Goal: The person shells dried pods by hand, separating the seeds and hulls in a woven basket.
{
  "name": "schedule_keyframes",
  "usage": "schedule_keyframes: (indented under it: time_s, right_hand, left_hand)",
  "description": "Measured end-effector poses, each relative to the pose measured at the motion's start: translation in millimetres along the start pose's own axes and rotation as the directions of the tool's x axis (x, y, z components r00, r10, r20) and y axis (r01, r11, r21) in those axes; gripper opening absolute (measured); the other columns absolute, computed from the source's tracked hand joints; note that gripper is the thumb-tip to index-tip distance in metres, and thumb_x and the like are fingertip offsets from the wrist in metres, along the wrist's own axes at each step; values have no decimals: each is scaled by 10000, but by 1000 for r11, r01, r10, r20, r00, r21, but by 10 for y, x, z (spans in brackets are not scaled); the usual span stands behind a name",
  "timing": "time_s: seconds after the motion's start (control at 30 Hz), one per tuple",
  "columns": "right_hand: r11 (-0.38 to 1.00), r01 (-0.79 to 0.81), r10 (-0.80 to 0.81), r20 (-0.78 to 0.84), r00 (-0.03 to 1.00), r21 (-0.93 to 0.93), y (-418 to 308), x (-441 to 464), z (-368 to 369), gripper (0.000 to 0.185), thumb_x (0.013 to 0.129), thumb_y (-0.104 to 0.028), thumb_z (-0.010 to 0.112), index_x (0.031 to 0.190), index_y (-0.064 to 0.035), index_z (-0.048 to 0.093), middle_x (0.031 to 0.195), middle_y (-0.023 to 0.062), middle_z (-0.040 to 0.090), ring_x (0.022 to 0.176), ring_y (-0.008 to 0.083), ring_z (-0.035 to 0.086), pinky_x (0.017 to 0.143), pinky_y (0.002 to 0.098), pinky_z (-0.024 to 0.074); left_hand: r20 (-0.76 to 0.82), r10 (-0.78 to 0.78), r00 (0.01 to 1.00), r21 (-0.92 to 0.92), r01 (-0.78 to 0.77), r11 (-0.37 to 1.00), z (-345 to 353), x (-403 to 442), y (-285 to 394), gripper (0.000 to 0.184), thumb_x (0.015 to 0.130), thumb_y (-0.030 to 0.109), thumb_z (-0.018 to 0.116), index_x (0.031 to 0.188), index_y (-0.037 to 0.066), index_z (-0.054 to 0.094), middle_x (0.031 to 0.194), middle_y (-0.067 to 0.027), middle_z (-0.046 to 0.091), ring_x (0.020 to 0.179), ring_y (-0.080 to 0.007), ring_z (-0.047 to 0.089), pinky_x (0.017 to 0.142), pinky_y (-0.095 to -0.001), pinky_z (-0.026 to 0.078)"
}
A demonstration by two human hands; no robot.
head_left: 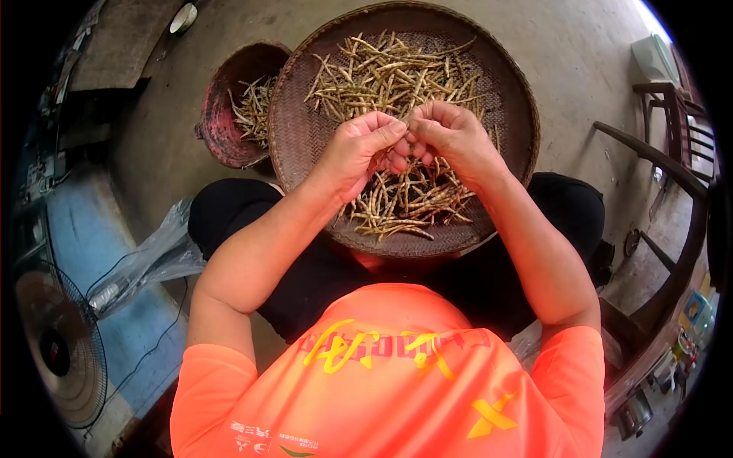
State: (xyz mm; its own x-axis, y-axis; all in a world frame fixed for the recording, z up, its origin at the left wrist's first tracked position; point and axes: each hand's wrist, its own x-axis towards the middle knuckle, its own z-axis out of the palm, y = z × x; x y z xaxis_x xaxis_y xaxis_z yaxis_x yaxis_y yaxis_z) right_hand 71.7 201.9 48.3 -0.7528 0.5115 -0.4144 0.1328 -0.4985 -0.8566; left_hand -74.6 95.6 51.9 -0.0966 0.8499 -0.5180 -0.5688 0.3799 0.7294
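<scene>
Over the middle of a round woven tray (305,153), my left hand (372,145) and my right hand (452,139) meet, thumbs and fingertips pinched together. Whatever lies between the fingertips is too small and covered to make out. Dry, pale brown bean pods (393,72) are heaped in the far part of the tray. A second pile of bean pods (408,202) lies beneath and nearer than my hands, with some dark pieces among them. The tray rests at my knees.
A reddish basket (217,126) holding more pods stands against the tray's left side. At far left are a fan (61,343) and a clear plastic bag (156,263). Wooden chairs (683,206) and a pale tub (655,59) stand right.
</scene>
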Motion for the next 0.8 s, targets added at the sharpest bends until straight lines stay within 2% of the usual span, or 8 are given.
schedule_keyframes:
  time_s: [0.1, 0.17, 0.3, 0.47, 0.53, 0.63, 0.7, 0.8]
  right_hand:
    - [1000, -25, 25, -2, 1000, -17, -78, -21, 18, 109, 891, -122, 584, 927, -20, 570, 755, 14, 599, 606, 60, 547, 547, 187, 459]
    - [999, -31, 30, -13, 999, -37, -57, -19, 23, 108, 892, -124, 582, 923, -21, 569, 752, 13, 598, 607, 61, 550, 544, 189, 461]
    - [997, 8, -11, -40, 999, -82, 34, 12, 24, 138, 881, -128, 584, 927, 1, 574, 743, 18, 594, 613, 66, 557, 545, 193, 472]
    - [991, 5, -16, -76, 997, -135, 110, 37, 29, 165, 874, -125, 565, 942, 26, 578, 736, 26, 589, 613, 73, 562, 544, 202, 482]
    - [999, -5, 2, -73, 997, -44, 81, 27, 43, 87, 887, -104, 543, 907, -19, 551, 725, 14, 575, 582, 69, 531, 515, 198, 437]
    - [999, -24, 21, -96, 995, -22, 71, 17, 54, 85, 879, -103, 537, 899, -21, 546, 722, 13, 568, 578, 73, 528, 515, 202, 437]
    - [998, -51, 49, -90, 995, -23, 60, 14, 44, 89, 878, -110, 539, 895, -22, 545, 724, 13, 566, 578, 75, 529, 515, 204, 438]
    - [997, -78, 75, -85, 994, -27, 34, 2, 44, 97, 876, -119, 544, 888, -23, 543, 725, 14, 564, 577, 77, 530, 513, 207, 438]
  left_hand:
    - [-6, -5, 1000, -48, 5, 999, -5, -10, 27, 165, 899, 205, 611, 935, 49, 569, 746, -33, 614, 599, -107, 586, 573, -223, 493]
    - [-24, 68, 997, 130, -64, 989, 17, -8, 10, 170, 904, 209, 605, 928, 44, 568, 750, -32, 609, 603, -101, 583, 577, -218, 494]
    - [-62, 121, 991, 249, -102, 963, 53, -6, -27, 169, 918, 209, 580, 926, 40, 565, 749, -28, 604, 600, -95, 576, 570, -213, 485]
    - [-50, 120, 992, 234, -105, 966, 46, 2, -79, 164, 930, 207, 559, 921, 43, 559, 748, -30, 602, 597, -94, 573, 562, -208, 480]
    - [-40, 115, 993, 209, -104, 972, 46, 18, -83, 164, 933, 207, 554, 921, 43, 555, 748, -32, 601, 598, -94, 572, 560, -206, 478]
    - [-15, 62, 998, 96, -60, 994, 51, 31, -85, 162, 938, 199, 547, 924, 38, 545, 750, -31, 595, 604, -91, 570, 559, -206, 479]
    - [24, 134, 991, 246, -136, 960, 90, 20, -75, 164, 943, 196, 540, 936, 32, 541, 758, -28, 589, 614, -89, 571, 564, -214, 484]
    - [30, 149, 988, 367, -150, 918, 57, 28, -48, 164, 945, 192, 537, 948, 28, 541, 761, -24, 585, 623, -89, 574, 571, -224, 494]
